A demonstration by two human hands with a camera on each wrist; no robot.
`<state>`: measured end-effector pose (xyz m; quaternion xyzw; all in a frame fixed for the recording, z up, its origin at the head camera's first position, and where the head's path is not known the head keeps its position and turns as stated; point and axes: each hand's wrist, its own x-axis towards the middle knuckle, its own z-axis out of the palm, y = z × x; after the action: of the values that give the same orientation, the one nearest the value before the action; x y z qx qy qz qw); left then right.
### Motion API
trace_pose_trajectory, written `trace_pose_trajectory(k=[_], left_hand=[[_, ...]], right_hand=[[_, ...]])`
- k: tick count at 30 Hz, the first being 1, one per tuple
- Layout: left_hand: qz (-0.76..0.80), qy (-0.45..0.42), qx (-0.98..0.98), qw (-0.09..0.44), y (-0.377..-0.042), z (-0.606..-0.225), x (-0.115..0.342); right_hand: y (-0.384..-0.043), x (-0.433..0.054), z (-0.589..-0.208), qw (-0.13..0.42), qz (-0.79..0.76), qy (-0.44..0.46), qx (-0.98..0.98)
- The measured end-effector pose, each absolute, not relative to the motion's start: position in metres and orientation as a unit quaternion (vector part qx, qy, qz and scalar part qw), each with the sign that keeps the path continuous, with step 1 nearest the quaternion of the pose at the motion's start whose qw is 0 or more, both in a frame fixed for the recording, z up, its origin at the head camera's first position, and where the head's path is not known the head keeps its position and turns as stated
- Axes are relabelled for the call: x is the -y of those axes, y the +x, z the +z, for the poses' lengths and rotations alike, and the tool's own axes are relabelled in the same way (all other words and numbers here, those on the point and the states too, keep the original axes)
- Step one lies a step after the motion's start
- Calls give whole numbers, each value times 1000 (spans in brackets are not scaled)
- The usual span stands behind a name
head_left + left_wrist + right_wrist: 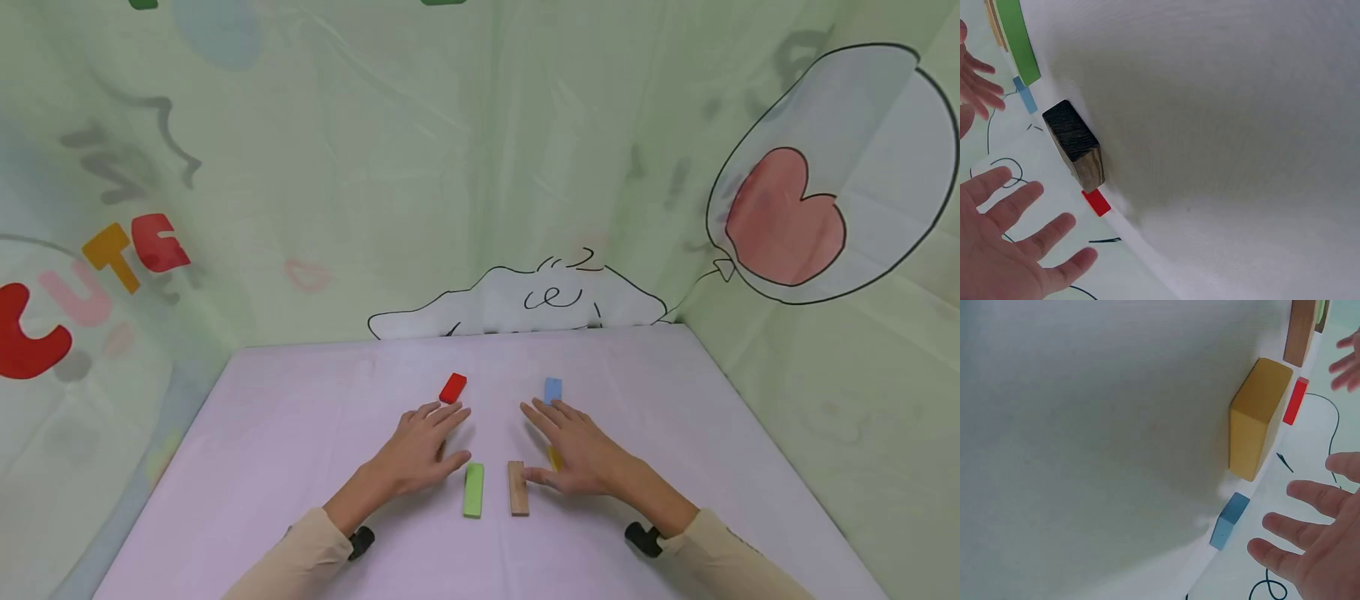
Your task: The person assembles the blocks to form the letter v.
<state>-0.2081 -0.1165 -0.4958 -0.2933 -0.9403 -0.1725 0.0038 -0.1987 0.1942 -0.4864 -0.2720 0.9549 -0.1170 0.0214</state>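
So, I read this as the reach/hover step: both hands low over the blocks, no grasp made. Left hand point(416, 452) and right hand point(583, 454) are palm down, fingers spread and nearly straight, thumbs out. Neither has hold of anything.

Layout: dark block point(1077, 140) under my left hand, yellow block point(1257, 419) under my right, both mostly hidden in the head view. Green block point(473, 491) and brown block point(518, 490) lie between the hands, green near the left thumb, brown right at the right thumb tip; can't tell if that touches. Red block point(453, 388) just past the left fingers. Blue block point(553, 388) at the right fingertips, near end covered.

Axes: green and brown run fore-aft, near parallel. Red is skewed, far end leaning right. Blue roughly fore-aft. Dark and yellow seem to run roughly toward red and blue; exact angle unclear.

My guess: the next move calls for thumb and fingers closing across a block's short width, square to its long axis, clear of neighbours.
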Motion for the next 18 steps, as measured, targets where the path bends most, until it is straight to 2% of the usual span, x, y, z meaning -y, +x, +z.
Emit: trace_pose_trajectory(k=[18], left_hand=[[-141,-328,934,-4,-204,-484,109]], right_hand=[[-195,-187,-481,47,-114,-296,-947]])
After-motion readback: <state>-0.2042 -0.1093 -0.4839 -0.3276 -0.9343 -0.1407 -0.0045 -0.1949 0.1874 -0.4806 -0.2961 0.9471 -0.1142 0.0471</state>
